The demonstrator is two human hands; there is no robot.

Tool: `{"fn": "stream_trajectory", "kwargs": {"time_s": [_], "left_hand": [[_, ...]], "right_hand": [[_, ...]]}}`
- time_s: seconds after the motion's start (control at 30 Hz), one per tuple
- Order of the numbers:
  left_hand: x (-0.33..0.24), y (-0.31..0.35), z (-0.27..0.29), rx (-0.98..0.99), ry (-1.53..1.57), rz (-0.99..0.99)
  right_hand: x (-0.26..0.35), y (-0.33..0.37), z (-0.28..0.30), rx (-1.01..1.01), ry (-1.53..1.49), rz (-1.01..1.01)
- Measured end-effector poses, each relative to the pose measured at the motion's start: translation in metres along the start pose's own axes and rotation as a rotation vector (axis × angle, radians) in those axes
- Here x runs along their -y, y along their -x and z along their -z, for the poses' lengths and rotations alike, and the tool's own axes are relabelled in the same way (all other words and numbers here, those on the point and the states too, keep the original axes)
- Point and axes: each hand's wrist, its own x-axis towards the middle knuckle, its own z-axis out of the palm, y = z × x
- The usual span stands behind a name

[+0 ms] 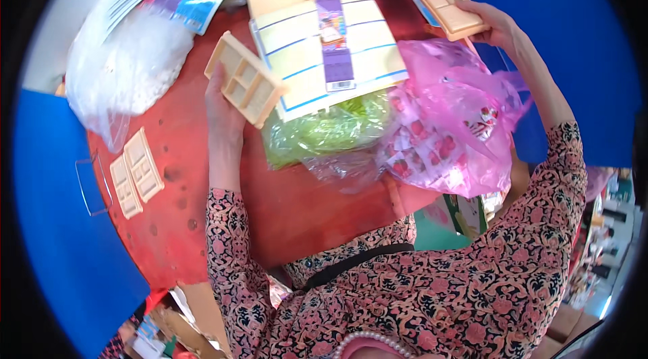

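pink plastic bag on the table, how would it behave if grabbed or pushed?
The pink plastic bag is crinkled thin film, so probably floppy and light. It would likely bunch rather than slide. Its glossy folds suggest it is slippery, and the loose packets inside may shift.

Both forearms rise from the lower edge of the frame in patterned sleeves that end near the wrists. The left hand (225, 110) sits left of centre, wrist straight, fingers reaching up and curled in a closed grip, its back toward the camera. The right arm stretches much further, running diagonally to the upper right, elbow nearly straight. The right hand (495, 23) is bent at the wrist toward the left, its fingers and thumb closed in a grip.
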Motion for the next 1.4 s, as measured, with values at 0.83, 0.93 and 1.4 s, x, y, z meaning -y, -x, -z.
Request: {"fn": "stream_trajectory", "kwargs": {"time_s": [0.83, 0.93, 1.4], "left_hand": [[0.027, -0.005, -0.015, -0.092, -0.266, -0.016], [0.025, -0.001, -0.016, -0.066, -0.217, 0.026], [0.028, -0.001, -0.022, -0.13, -0.52, -0.108]], "right_hand": [[-0.168, 0.166, -0.019, 0.696, 0.762, -0.196], [-0.166, 0.168, -0.026, 0.695, 0.765, 0.077], [-0.186, 0.154, -0.021, 0.393, 0.655, 0.431]]}}
